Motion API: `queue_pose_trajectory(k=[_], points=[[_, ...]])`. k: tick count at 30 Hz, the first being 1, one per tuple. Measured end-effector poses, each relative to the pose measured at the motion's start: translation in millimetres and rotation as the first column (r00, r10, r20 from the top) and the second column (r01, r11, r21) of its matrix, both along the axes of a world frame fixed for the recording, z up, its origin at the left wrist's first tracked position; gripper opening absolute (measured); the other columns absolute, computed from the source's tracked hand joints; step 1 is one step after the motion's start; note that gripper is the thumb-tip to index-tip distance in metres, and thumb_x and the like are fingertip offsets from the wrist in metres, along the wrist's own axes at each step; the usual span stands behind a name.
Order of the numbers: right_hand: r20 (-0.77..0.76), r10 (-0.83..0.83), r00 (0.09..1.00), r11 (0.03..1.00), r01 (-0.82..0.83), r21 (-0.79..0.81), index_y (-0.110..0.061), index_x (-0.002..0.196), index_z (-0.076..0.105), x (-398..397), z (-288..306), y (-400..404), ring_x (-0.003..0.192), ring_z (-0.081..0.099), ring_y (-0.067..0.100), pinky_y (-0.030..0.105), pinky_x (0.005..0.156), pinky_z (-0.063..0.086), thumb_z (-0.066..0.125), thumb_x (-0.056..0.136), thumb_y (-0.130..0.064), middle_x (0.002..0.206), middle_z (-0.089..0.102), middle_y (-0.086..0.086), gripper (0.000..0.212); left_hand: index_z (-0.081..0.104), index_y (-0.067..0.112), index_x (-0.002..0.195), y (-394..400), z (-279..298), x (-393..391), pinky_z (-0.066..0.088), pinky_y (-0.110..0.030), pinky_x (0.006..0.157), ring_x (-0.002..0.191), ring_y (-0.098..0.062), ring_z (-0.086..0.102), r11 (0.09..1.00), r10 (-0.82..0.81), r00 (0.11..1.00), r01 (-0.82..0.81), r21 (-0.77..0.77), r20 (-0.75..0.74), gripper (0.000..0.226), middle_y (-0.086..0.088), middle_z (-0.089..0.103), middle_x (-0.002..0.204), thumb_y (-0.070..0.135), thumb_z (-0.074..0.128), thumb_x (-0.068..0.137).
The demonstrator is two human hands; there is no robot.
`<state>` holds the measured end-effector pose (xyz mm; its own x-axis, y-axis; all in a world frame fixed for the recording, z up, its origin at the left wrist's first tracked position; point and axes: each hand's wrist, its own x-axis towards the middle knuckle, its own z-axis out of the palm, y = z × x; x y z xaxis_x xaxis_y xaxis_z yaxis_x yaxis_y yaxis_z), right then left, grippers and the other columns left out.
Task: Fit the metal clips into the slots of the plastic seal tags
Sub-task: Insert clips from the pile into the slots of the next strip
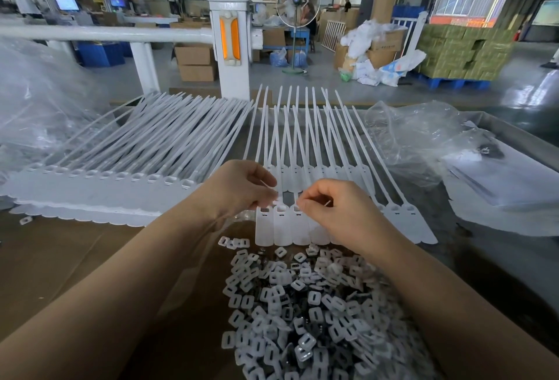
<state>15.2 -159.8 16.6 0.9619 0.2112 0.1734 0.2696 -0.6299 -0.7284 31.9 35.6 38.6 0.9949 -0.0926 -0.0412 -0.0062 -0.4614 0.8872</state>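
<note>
Factory hall in bkgd w/ cartons, pallets, a white post (231, 44); not relevant. Work surface (60, 258) is brown card at left, grey metal at right; clear plastic bags (423, 137) crumpled at far right and far left.

Big stack of seal tags (99, 189) lies at left, heads toward the person, tails fanned away; a 2nd row of seal tags (284, 228) sits centre, heads side by side, slots facing up, tails pointing away. Pile of clips (305, 310) lies just in front of that row, between the forearms; mostly white square housings w/ a few dark metal bits mixed in.

Left hand (242, 189) has fingers curled, pinching a tag tail just above the heads of the centre row; right hand (329, 207) has fingers curled tight at the head of 1 tag, approx. the 3rd visible from left; looks like it pinches a clip at the slot, but the clip itself is hidden by the fingertips, so can't confirm.

Step in hand, prob.: seating 1 clip into a slot while left steadies the tag. Next move needs a firm press till flush, then a fresh clip from the pile, right way up, for the neighbouring slot.
</note>
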Motion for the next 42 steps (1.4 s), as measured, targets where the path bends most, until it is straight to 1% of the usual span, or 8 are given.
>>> queue_pose_trajectory(k=[3,11,14,22,27,34,39,42], points=[[-0.06,0.031,0.998,0.996,-0.036,-0.083,-0.033,0.092,0.068,1,-4,0,0.078,0.061,-0.003,0.015,0.066,0.044,0.064,0.093,-0.036,0.087,0.066,-0.017,0.005,0.067,0.014,0.092,2,-8,2,0.054,-0.018,0.063,0.071,-0.012,0.069,0.989,0.067,0.998,-0.068,0.134,0.014,0.013,-0.005,0.072,0.082,0.008,0.075,0.083],[-0.073,0.055,0.996,0.991,-0.063,-0.121,-0.038,0.086,0.065,1,-4,0,0.077,0.06,-0.003,0.017,0.064,0.043,0.064,0.093,-0.037,0.085,0.066,-0.017,0.007,0.068,0.012,0.085,-1,-12,5,0.062,-0.035,0.073,0.071,-0.02,0.07,0.971,0.127,0.99,-0.136,0.199,0.055,0.009,-0.007,0.072,0.076,0.005,0.072,0.083],[-0.077,0.063,0.995,0.989,-0.072,-0.128,-0.037,0.086,0.065,1,-4,0,0.078,0.061,-0.003,0.017,0.065,0.045,0.063,0.093,-0.036,0.086,0.066,-0.017,0.007,0.068,0.014,0.084,-4,-11,3,0.062,-0.038,0.075,0.073,-0.021,0.071,0.958,0.13,0.988,-0.147,0.248,0.085,0.009,-0.005,0.071,0.076,0.006,0.071,0.083],[-0.086,0.062,0.994,0.989,-0.073,-0.131,-0.036,0.092,0.067,1,-4,0,0.081,0.062,-0.002,0.018,0.069,0.047,0.063,0.093,-0.037,0.09,0.067,-0.017,0.004,0.066,0.019,0.083,-5,-10,0,0.061,-0.036,0.076,0.076,-0.016,0.067,0.942,0.113,0.986,-0.146,0.302,0.125,0.012,-0.001,0.069,0.08,0.008,0.07,0.084],[-0.093,0.061,0.994,0.988,-0.073,-0.138,-0.037,0.091,0.065,0,-4,-1,0.081,0.061,-0.003,0.016,0.067,0.044,0.063,0.093,-0.038,0.09,0.066,-0.018,0.003,0.062,0.021,0.081,2,-10,3,0.059,-0.039,0.082,0.081,-0.021,0.066,0.951,0.139,0.988,-0.152,0.271,0.068,0.016,-0.004,0.068,0.084,0.007,0.068,0.087],[-0.105,0.06,0.993,0.987,-0.075,-0.142,-0.031,0.099,0.069,-1,-4,0,0.077,0.065,-0.002,0.014,0.068,0.047,0.062,0.094,-0.037,0.09,0.068,-0.017,0.01,0.063,0.021,0.078,4,-10,4,0.053,-0.027,0.066,0.073,-0.018,0.064,0.953,0.131,0.991,-0.127,0.274,0.002,0.017,-0.003,0.067,0.081,0.007,0.07,0.086],[-0.108,0.062,0.992,0.986,-0.078,-0.147,-0.031,0.097,0.068,-1,-4,-1,0.071,0.066,-0.004,0.017,0.07,0.051,0.062,0.094,-0.037,0.086,0.069,-0.016,0.009,0.064,0.019,0.081,5,-10,6,0.057,-0.034,0.08,0.083,-0.021,0.066,0.958,0.127,0.991,-0.112,0.265,-0.042,0.012,-0.005,0.068,0.087,0.011,0.072,0.086],[-0.105,0.065,0.992,0.985,-0.081,-0.15,-0.033,0.095,0.068,0,-4,-1,0.071,0.065,-0.006,0.017,0.069,0.052,0.062,0.093,-0.038,0.084,0.07,-0.014,0.007,0.063,0.023,0.082,6,-10,5,0.052,-0.027,0.073,0.083,-0.017,0.064,0.959,0.106,0.994,-0.096,0.268,-0.024,0.014,-0.002,0.067,0.088,0.014,0.072,0.087]])
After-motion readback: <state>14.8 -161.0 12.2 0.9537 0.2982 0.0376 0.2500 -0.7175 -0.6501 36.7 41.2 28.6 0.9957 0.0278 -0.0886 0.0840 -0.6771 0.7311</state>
